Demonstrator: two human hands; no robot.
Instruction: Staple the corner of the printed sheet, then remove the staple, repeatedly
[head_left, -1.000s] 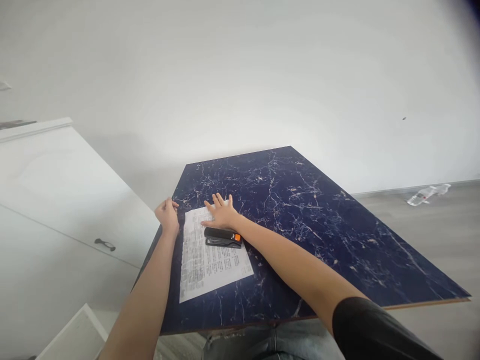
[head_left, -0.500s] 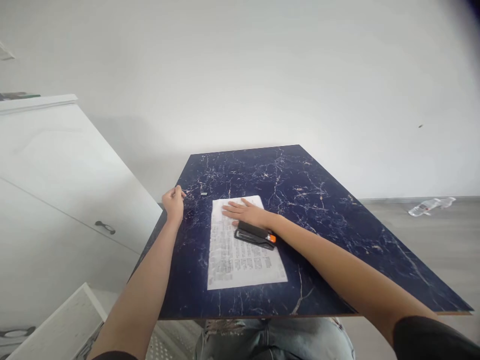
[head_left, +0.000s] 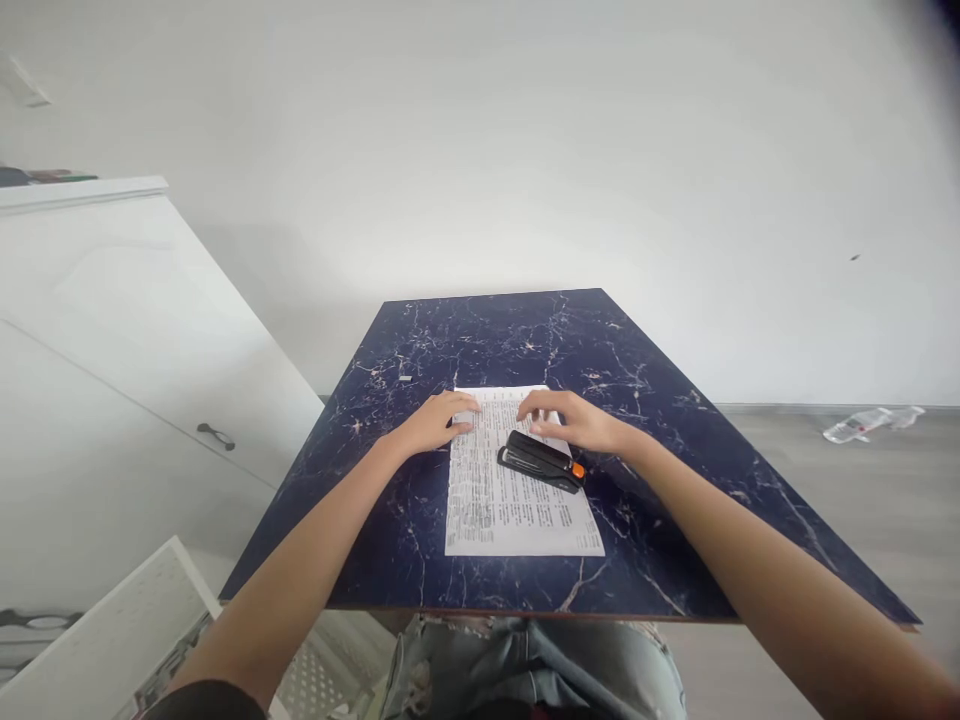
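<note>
And here's the sheet of paper, printed and flat on the dark blue tabletop, with the black stapler lying slanted across its right side. The left hand is over the paper's left edge, fingers loosely spread, thumb apart. The right hand curves just beyond the stapler, fingers bent, a gap before the thumb, gripping nothing!

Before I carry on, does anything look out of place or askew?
Clear plastic on the floor, right of the table, looks like stray litter. A small pale scrap sits alone on the table, beyond the left hand. The stapler lies slantwise on the paper.
</note>
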